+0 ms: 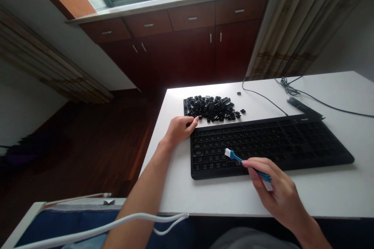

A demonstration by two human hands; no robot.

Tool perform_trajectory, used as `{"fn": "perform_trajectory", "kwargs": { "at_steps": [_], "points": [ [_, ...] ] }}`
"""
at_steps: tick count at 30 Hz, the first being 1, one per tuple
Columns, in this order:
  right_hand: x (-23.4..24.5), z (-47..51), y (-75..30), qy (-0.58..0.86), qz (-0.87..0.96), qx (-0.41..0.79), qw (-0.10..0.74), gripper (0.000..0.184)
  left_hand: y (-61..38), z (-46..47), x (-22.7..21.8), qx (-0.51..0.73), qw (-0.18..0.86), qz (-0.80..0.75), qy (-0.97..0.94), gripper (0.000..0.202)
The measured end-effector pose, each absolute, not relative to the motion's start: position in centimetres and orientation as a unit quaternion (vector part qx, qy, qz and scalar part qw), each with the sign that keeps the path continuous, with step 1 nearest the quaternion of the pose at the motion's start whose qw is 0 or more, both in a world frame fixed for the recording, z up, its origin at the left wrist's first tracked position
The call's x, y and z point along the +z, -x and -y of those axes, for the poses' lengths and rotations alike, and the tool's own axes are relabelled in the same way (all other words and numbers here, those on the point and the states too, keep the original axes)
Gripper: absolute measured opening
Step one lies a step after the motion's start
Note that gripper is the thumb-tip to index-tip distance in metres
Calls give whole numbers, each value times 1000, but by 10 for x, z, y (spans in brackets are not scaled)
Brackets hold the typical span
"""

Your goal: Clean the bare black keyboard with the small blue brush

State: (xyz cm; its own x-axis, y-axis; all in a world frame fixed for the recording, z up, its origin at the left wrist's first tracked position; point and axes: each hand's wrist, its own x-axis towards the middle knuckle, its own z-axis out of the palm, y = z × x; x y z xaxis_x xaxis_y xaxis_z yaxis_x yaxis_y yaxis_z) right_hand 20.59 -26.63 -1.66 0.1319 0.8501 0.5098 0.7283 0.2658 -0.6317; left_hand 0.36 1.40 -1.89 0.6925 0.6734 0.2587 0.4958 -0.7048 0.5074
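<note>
Blue brush [238, 159]: pinched between the right hand [277, 190] fingers, bristles laid on the keyboard [292, 140] left of centre.
Left hand [179, 128]: loosely curled, gripping nothing, rested against the keyboard's far-left corner.
Keycaps [212, 108]: heaped just beyond the keyboard; removal judged done, brushing underway, refitting left.

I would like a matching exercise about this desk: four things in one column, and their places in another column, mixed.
1. brush
2. keycaps
3. keyboard
4. left hand

A. in a loose heap behind the keyboard
B. held by the right hand
C. flat on the white table
D. at the keyboard's far left corner

Pairs: 1-B, 2-A, 3-C, 4-D.
</note>
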Motion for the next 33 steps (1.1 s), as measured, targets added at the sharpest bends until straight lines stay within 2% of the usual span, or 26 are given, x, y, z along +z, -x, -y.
{"fn": "perform_trajectory", "kwargs": {
  "at_steps": [15,21,33],
  "points": [
    [-17,262,-205,645,617,49,447,27,-4,-16,-21,201,192,-332,-901,55],
    [-14,255,-196,666,575,39,473,21,-4,-15,-20,194,197,-336,-900,55],
    [-14,256,-192,648,582,15,491,36,-4,-16,-20,189,204,-335,-900,56]
  ]
}}
